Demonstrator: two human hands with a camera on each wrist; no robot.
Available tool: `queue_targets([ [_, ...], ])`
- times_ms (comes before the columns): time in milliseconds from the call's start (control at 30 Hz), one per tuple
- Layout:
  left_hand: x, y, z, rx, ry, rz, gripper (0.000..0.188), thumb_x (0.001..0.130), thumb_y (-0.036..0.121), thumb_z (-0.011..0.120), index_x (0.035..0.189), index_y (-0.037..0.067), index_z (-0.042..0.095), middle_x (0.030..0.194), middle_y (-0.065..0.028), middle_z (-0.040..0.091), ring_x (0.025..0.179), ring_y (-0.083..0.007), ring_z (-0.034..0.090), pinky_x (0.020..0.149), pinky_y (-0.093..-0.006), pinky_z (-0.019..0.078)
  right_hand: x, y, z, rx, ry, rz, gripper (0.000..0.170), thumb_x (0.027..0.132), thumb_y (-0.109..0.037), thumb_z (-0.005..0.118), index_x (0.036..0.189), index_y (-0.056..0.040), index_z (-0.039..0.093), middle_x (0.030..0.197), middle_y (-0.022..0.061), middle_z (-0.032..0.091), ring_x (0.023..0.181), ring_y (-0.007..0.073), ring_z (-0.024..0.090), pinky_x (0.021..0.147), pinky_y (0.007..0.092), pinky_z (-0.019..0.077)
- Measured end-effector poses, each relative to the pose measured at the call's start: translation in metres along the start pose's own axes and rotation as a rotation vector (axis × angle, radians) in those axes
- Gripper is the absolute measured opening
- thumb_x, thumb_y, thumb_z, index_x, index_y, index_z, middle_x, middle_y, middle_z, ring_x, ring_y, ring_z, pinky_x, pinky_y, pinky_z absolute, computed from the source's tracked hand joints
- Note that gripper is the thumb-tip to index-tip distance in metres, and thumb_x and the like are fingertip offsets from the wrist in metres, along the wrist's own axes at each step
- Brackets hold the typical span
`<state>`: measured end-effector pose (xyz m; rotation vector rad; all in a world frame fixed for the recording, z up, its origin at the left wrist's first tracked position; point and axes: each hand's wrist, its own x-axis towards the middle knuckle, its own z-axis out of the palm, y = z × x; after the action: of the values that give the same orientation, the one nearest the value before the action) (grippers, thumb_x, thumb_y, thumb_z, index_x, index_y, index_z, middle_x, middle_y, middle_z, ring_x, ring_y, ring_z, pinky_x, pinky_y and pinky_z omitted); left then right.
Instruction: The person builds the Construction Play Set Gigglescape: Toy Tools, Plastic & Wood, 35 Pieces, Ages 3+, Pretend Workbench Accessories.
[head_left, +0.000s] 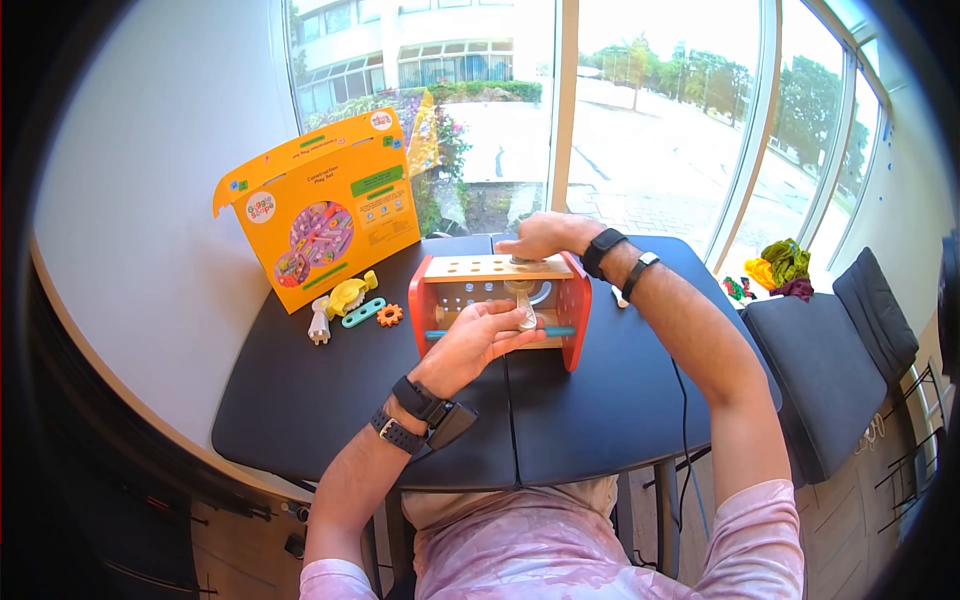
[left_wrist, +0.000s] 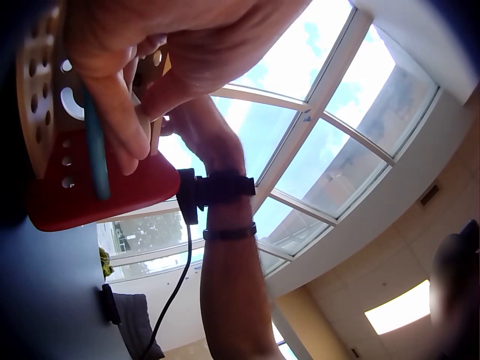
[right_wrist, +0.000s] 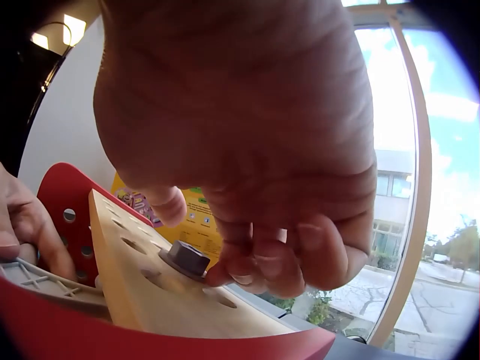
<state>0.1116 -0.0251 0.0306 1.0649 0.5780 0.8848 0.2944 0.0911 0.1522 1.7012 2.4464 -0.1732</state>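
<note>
A wooden toy workbench (head_left: 475, 264) with red ends and a blue rod (head_left: 560, 331) stands before me. My left hand (head_left: 487, 335) reaches in at its front, palm up. Its fingers grip a light grey ribbed plastic piece (right_wrist: 56, 285), which looks like a toy wrench, under the top board. My right hand (head_left: 545, 237) is over the board, fingers curled down at a grey hex bolt (right_wrist: 187, 259) set in one of the holes. One fingertip meets the bolt's flange; the thumb (right_wrist: 169, 208) is on its far side. The bolt's lower part is hidden in the right wrist view.
An orange toy box (head_left: 330, 210) stands at the table's back left. Before it lie a yellow toy piece (head_left: 350, 293), a white piece (head_left: 319, 322), a teal strip (head_left: 363, 312) and an orange gear (head_left: 390, 315). A black chair (head_left: 820, 350) is at right; a cable hangs over the table edge.
</note>
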Motion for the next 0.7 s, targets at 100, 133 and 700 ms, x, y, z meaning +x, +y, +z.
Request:
queue_targets([
  [100, 0.002, -0.002, -0.002, 0.006, -0.004, -0.002, 0.045, 0.115, 0.017, 0.064, 0.145, -0.015, 0.055, 0.14, -0.0244, 0.071, 0.13, -0.0258, 0.072, 0.115, -0.0318, 0.06, 0.015, 0.011, 0.01, 0.001, 0.046, -0.078, 0.069, 0.108, -0.059, 0.05, 0.129, -0.0014, 0.08, 0.132, 0.0248, 0.078, 0.124, 0.042, 0.073, 0.104, 0.0531, 0.0564],
  [133, 0.002, -0.002, -0.003, 0.009, -0.008, -0.001, 0.044, 0.115, 0.017, 0.064, 0.145, -0.014, 0.055, 0.14, -0.0243, 0.071, 0.13, -0.0258, 0.072, 0.115, -0.0319, 0.0599, 0.015, 0.011, 0.011, -0.016, 0.062, -0.123, 0.068, 0.108, -0.059, 0.05, 0.125, -0.0011, 0.081, 0.128, 0.0259, 0.079, 0.12, 0.0427, 0.074, 0.101, 0.0528, 0.057],
  [700, 0.0, 0.0, 0.0, 0.015, 0.009, -0.002, 0.044, 0.114, 0.016, 0.065, 0.145, -0.014, 0.055, 0.14, -0.0232, 0.071, 0.13, -0.0256, 0.072, 0.116, -0.0321, 0.0596, 0.023, 0.02, 0.018, -0.005, 0.112, -0.17, 0.07, 0.106, -0.06, 0.05, 0.118, -0.0001, 0.083, 0.115, 0.0264, 0.081, 0.11, 0.0466, 0.076, 0.097, 0.0536, 0.0588],
])
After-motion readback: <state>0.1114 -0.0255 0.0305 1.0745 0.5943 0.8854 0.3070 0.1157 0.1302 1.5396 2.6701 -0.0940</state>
